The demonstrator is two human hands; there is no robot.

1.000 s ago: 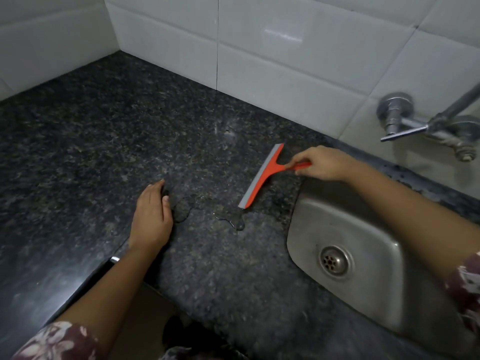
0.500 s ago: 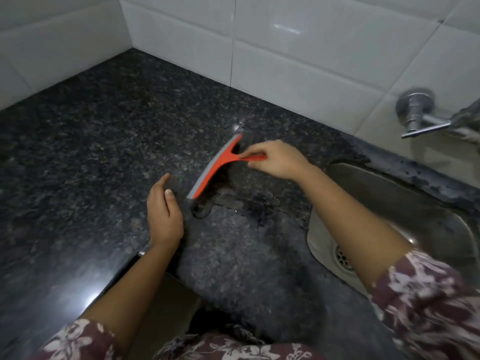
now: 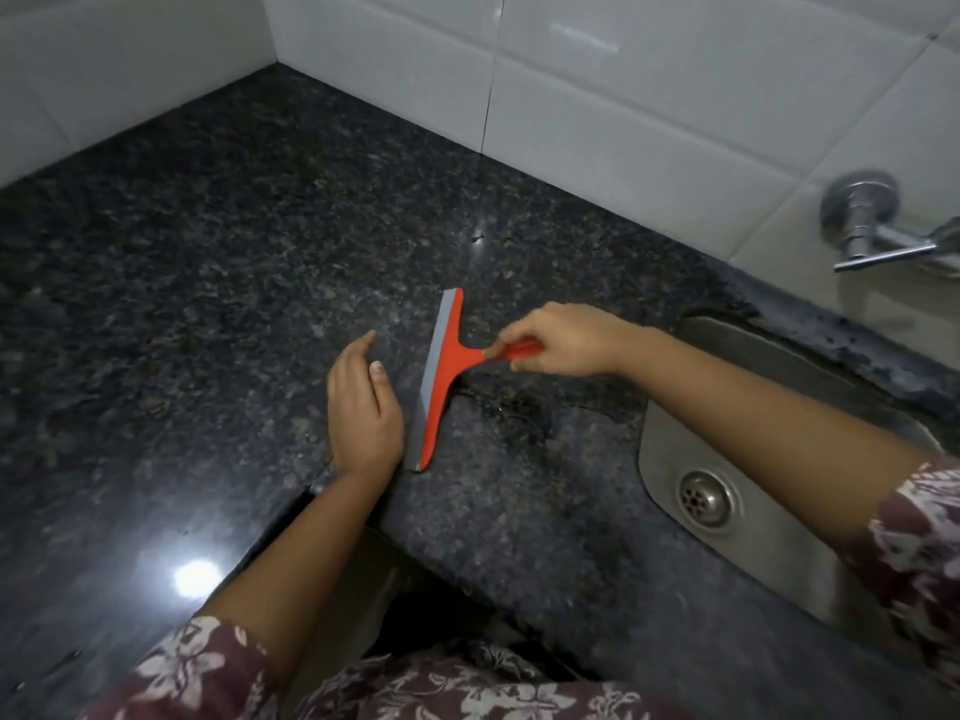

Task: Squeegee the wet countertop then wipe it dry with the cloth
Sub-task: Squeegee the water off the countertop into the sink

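An orange squeegee (image 3: 441, 379) with a grey rubber blade lies blade-down on the dark speckled granite countertop (image 3: 208, 283). My right hand (image 3: 563, 340) grips its short orange handle from the right. My left hand (image 3: 363, 410) rests flat on the counter, fingers straight, just left of the blade and close to it. A small streak of water (image 3: 511, 407) glistens on the granite right of the blade, toward the sink. No cloth is in view.
A steel sink (image 3: 769, 485) with a round drain (image 3: 705, 497) is set into the counter at the right. A chrome tap (image 3: 872, 226) sticks out of the white tiled wall (image 3: 597, 85) above it. The counter's front edge steps back near my left wrist.
My right hand has carried the squeegee leftward from the sink edge to beside my left hand and turned the blade more upright in the frame. The left hand has stayed on the counter.
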